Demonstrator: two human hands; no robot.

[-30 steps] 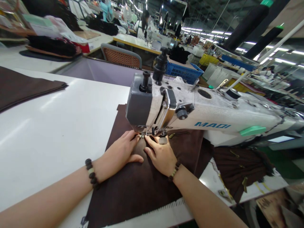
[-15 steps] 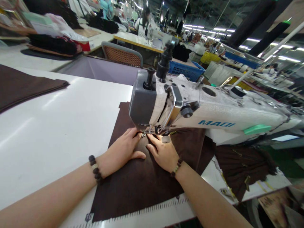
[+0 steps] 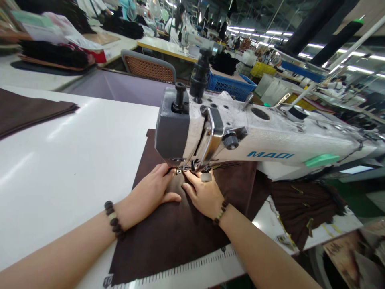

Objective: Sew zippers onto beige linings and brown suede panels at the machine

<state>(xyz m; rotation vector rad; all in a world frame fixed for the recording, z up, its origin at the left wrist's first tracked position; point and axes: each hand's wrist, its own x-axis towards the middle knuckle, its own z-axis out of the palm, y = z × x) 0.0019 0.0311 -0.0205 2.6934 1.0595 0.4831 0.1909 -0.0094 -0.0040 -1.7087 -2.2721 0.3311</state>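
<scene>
A dark brown fabric panel [image 3: 168,245] lies flat under the head of a white and grey sewing machine [image 3: 234,132]. On the panel, left of the presser foot [image 3: 179,171], rests my left hand [image 3: 150,194], its fingers stretched forward and its thumb pointing right. My right hand [image 3: 206,194] lies on the fabric just right of the foot, fingers spread, the fingertips partly hidden by the machine. Both hands press on the cloth without gripping it. Each wrist wears a beaded bracelet.
A stack of brown panels [image 3: 30,112] lies on the table's far left. Pleated brown pieces with zipper pulls [image 3: 306,204] lie at the right. A ruler strip [image 3: 192,267] runs along the front edge. Behind are a chair [image 3: 148,66] and a blue basket [image 3: 231,86].
The whole view has shifted slightly, so the machine, fabric and hands appear a little further left. The hands keep nearly the same place beside the presser foot.
</scene>
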